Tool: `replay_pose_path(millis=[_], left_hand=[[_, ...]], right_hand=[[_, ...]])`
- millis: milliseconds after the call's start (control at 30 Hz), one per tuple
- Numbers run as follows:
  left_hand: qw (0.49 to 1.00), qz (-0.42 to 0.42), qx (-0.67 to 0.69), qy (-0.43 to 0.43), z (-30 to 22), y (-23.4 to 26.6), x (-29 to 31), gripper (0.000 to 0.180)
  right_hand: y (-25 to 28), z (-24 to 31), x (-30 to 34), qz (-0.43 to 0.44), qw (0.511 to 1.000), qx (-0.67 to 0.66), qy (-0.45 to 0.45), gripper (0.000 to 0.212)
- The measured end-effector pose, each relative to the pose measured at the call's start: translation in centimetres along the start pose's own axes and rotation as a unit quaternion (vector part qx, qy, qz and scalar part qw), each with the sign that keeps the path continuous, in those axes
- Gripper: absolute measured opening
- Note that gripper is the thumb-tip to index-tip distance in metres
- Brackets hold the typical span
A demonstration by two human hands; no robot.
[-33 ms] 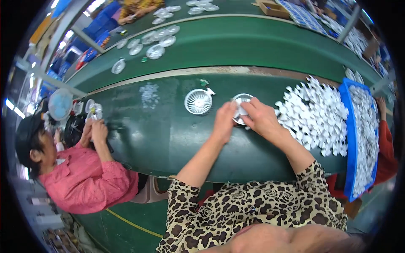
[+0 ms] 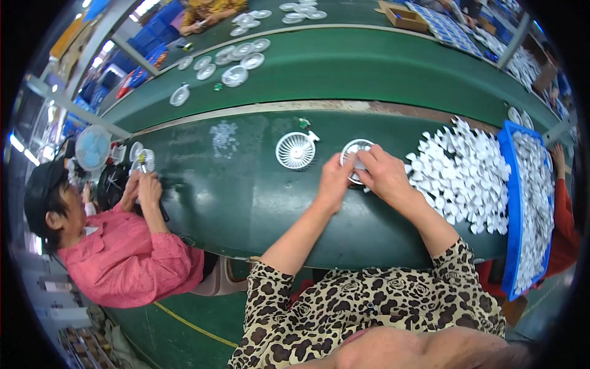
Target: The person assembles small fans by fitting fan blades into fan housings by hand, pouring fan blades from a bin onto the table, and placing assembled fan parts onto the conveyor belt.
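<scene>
Near the middle of the green table, a round, slatted fan housing [image 2: 358, 145] with a pale piece inside is between my hands. My left hand [image 2: 335, 183] grips its left edge, thumb and fingers closed on the rim. From the right, my right hand [image 2: 387, 174] has its thumb and fingers pressed into the housing's open side; they partly hide the pale piece. Left of my hands lies another slatted fan housing [image 2: 295, 150] with a short white stem, and a small green circuit board [image 2: 303, 123] beyond it. A heap of white fan blades [image 2: 461, 178] spreads out to the right.
A blue bin [image 2: 510, 264] full of white parts stands at the right table edge. Small clear pieces [image 2: 224, 139] lie to the left. A co-worker in a pink shirt [image 2: 132, 264] handles a housing with a tool. More housings [image 2: 235, 76] rest on the belt beyond.
The whole view has shifted slightly, so things sit a little farther right and lower. My hands stay on the housing. At left, the co-worker's yellow-tipped tool shows more plainly.
</scene>
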State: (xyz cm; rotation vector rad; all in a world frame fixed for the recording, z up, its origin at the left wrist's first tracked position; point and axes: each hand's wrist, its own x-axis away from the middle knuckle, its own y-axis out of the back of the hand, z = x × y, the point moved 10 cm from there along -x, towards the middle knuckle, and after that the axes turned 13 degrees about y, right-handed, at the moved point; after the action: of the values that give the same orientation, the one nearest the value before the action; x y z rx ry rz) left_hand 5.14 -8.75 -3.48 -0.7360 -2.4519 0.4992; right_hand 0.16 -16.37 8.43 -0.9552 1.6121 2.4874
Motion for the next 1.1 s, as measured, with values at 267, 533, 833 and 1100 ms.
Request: replay_pose_path(millis=[267,533,833,1100], left_hand=[[0.993,-0.053,-0.033,-0.103,-3.4,0.5,2.1,0.025],[0.920,-0.123,-0.316,-0.198,-5.4,-0.5,3.3,0.028],[0.872,-0.247,-0.298,-0.299,-9.8,1.6,4.2,0.029],[0.627,-0.474,-0.609,-0.102,-12.6,10.0,4.2,0.030]], right_hand=[[3.0,1.1,-0.6,-0.088,0.996,0.009,0.007,0.048],[-4.8,-5.7,2.4,0.030,0.926,-0.342,-0.158,0.040],[-3.3,-14.7,1.8,-0.035,0.846,-0.417,-0.329,0.019],[6.7,-14.9,4.1,0.017,0.978,-0.087,-0.188,0.028]])
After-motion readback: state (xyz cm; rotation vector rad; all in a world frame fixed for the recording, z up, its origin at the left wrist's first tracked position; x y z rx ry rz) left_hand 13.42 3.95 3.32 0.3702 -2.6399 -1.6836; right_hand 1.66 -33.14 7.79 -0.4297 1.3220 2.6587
